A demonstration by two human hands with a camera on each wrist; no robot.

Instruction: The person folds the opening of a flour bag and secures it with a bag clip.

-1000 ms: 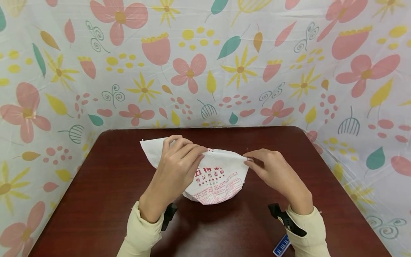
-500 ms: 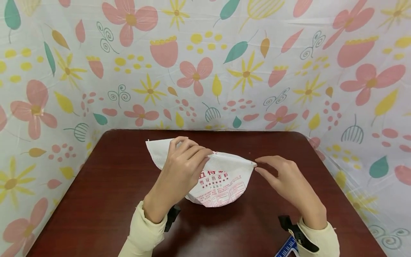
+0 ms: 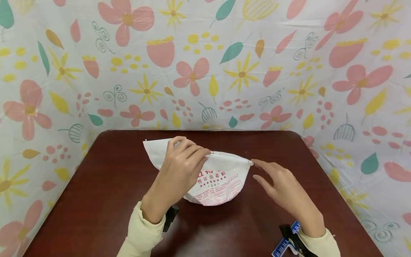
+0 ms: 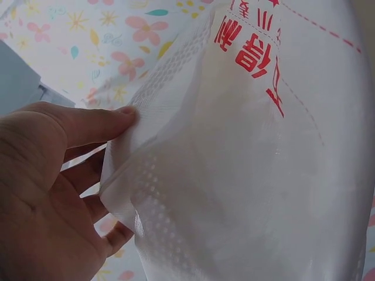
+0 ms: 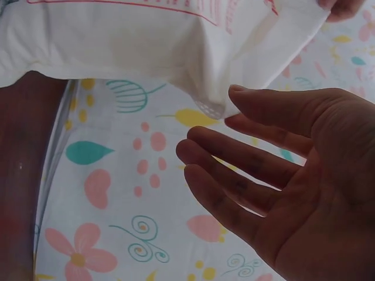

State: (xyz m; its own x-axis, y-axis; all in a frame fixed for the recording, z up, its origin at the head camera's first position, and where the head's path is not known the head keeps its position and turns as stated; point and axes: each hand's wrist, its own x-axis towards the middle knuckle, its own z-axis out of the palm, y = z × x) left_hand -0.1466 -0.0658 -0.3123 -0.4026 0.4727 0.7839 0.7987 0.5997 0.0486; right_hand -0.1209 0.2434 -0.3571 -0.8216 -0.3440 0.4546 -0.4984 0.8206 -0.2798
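Note:
A white flour bag [image 3: 221,182] with red printing stands on the table, its top edge slanting down to the right. My left hand [image 3: 179,171] pinches that top edge left of the middle. In the left wrist view the thumb [image 4: 99,124] presses the white fabric [image 4: 234,175] against the fingers behind it. My right hand [image 3: 285,189] is at the bag's right corner, forefinger at the corner tip and thumb held away below. The right wrist view shows this hand's other fingers [image 5: 234,170] loosely extended, holding nothing; the forefinger is partly hidden.
The dark red-brown table [image 3: 106,200] has a floral-patterned curtain [image 3: 192,71] behind it and at its sides. A blue-and-white object with stripe marks [image 3: 280,247] lies near the front, partly hidden by the black strap [image 3: 290,233] on my right wrist.
My right thumb and forefinger pinched the bag's right corner a second ago; now they have parted and the hand has shifted slightly right and down. The left hand keeps its hold.

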